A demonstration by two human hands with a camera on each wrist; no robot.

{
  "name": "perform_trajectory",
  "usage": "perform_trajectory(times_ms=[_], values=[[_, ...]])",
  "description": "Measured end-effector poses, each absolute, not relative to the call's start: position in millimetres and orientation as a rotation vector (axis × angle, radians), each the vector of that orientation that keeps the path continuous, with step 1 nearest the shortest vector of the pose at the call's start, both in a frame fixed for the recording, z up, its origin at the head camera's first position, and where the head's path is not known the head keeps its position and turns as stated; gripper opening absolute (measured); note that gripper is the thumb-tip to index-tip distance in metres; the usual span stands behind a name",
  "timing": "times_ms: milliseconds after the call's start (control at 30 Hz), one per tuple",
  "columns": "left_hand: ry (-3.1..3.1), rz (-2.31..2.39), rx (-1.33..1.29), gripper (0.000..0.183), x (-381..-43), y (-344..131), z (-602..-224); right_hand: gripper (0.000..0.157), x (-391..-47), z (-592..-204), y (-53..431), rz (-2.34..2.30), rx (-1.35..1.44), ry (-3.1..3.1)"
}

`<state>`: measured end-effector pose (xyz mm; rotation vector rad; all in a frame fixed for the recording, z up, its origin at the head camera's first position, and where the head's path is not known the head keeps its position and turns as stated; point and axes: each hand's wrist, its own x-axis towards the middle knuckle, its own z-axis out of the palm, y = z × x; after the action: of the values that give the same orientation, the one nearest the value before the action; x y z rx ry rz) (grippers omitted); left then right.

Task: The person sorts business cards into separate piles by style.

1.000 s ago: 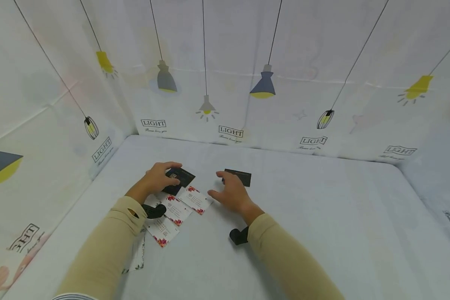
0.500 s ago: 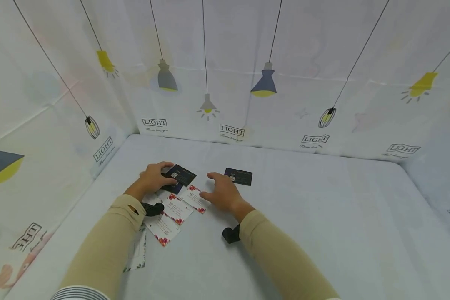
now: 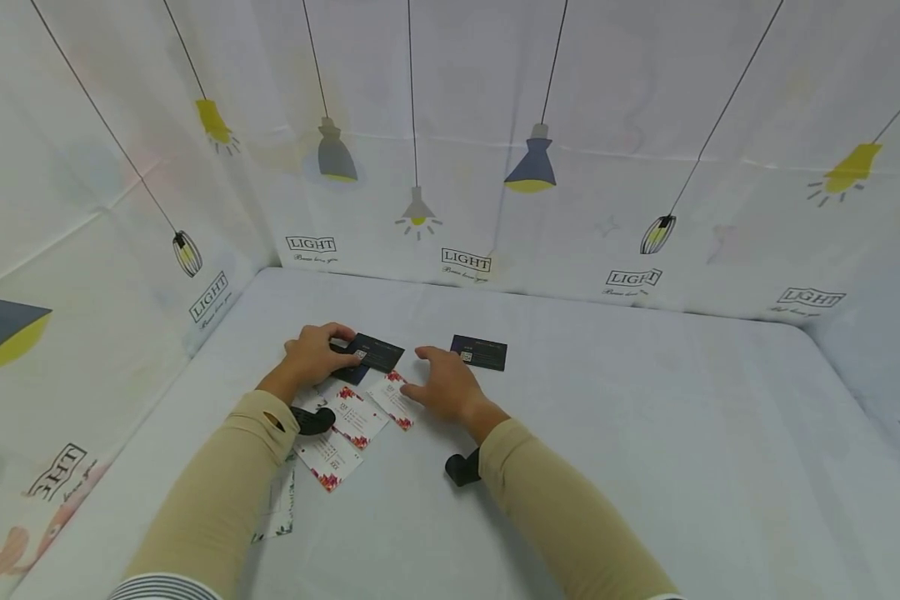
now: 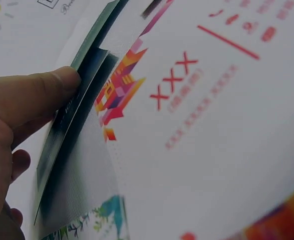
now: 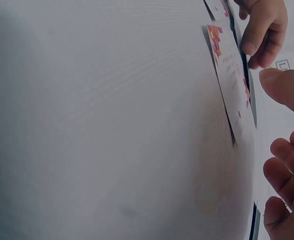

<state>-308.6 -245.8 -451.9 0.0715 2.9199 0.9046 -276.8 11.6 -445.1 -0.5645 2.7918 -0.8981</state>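
Observation:
My left hand (image 3: 311, 354) pinches a black business card (image 3: 380, 352) by its left end, close over a second dark card (image 3: 352, 373). In the left wrist view the thumb (image 4: 64, 82) lies on the card's face. My right hand (image 3: 450, 385) holds nothing; its thumb and fingers are spread beside a white business card (image 3: 394, 404) with red flowers. Two more such cards, one in the middle (image 3: 357, 418) and one lower (image 3: 328, 461), overlap in a slanting row. Behind the right hand lies another black card (image 3: 483, 353).
A white card with green leaves (image 3: 276, 510) lies partly under the left sleeve. The white-covered table (image 3: 645, 442) reaches back to a curtain (image 3: 607, 100) printed with lamps, which also closes in both sides. Both wrists wear black camera mounts.
The black card in my left hand has shifted right and turned flatter, still overlapping the dark card. My right hand has moved left from the single black card, then stayed nearly still.

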Motion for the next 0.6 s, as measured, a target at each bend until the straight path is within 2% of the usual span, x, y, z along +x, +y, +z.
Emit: perform_trajectory(times_ms=[200, 433, 600], values=[[2.924, 0.891, 0.078, 0.044, -309.5, -246.1, -454.0, 0.065, -278.9, -446.3, 9.5, -0.866, -0.569, 2.792], [2.841, 0.937, 0.116, 0.057, -315.2, -246.8, -454.4, 0.066, -288.6, -440.4, 4.3, -0.733, -0.614, 2.811], [2.778, 0.899, 0.161, 0.057, -317.9, -246.0, -448.3, 0.068, -295.0, -438.1, 2.1, -0.62, -0.613, 2.813]])
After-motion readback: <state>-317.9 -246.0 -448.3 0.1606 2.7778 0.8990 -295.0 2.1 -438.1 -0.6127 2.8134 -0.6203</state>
